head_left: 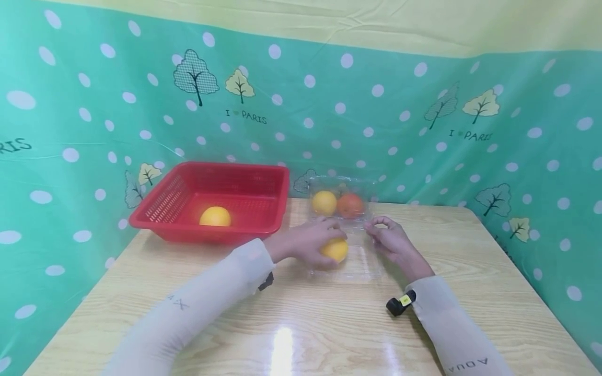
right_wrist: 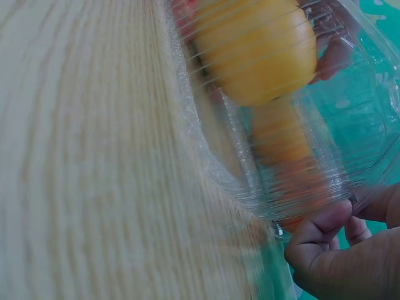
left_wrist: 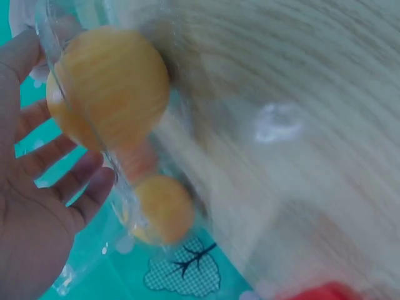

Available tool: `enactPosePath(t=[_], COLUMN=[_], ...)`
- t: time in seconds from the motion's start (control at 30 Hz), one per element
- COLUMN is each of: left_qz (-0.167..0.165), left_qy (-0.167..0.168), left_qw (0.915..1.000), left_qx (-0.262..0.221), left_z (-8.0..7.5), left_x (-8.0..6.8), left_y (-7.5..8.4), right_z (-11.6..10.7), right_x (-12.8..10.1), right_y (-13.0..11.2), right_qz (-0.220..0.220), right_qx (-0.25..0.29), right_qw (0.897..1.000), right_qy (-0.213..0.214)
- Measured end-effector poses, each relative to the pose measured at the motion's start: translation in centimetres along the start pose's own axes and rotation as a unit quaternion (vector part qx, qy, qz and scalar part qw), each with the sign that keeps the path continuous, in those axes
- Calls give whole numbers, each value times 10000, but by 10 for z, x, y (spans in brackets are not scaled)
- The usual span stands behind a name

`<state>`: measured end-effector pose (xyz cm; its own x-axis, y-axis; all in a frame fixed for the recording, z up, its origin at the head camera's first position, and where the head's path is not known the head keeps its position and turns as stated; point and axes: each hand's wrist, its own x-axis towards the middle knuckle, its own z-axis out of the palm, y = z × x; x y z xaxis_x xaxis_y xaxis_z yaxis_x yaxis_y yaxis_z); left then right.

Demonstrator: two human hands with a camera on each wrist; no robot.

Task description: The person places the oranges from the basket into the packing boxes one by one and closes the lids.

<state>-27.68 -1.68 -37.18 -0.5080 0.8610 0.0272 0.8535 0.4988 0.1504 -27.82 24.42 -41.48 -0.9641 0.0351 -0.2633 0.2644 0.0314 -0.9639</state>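
Observation:
My left hand (head_left: 317, 243) reaches in from the left and holds an orange (head_left: 335, 250), its thumb and index finger around the fruit. That orange is over the near part of a clear plastic container (head_left: 362, 266). In the left wrist view, the other fingers (left_wrist: 75, 175) are spread loosely beside the container's edge. At the container's right side, my right hand (head_left: 392, 241) pinches its rim between thumb and fingertips. Another orange (head_left: 324, 202) and a reddish fruit (head_left: 350, 206) sit side by side in the far part; their kind is blurred by the plastic.
A red perforated basket (head_left: 240, 230) stands at the back left, with one orange (head_left: 215, 216) inside. The wooden table (head_left: 329, 318) reaches to a green dotted cloth (head_left: 404, 136) hanging behind and at both sides.

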Motion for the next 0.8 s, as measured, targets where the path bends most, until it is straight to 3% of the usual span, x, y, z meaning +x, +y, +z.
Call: enactPosePath(t=[0.23,0.47,0.67,0.8], left_qz=[-246,-477,-817,-1238], left_qy=[190,536,859,937], left_qw=[9993,9974,9928,9878], left_qx=[-223,-34,-160,-84], left_z=[-15,-35,-52,-59], left_x=[-16,-37,-57,-71], left_y=[-13,-39,-58,-73], right_z=[1,1,1,1], right_x=[0,1,2,2], right_y=[-1,0,0,-1], right_qz=[58,45,44,62], right_qx=[-57,9,49,38], right_qw=[10000,10000,10000,10000], right_qy=[31,5,-5,13])
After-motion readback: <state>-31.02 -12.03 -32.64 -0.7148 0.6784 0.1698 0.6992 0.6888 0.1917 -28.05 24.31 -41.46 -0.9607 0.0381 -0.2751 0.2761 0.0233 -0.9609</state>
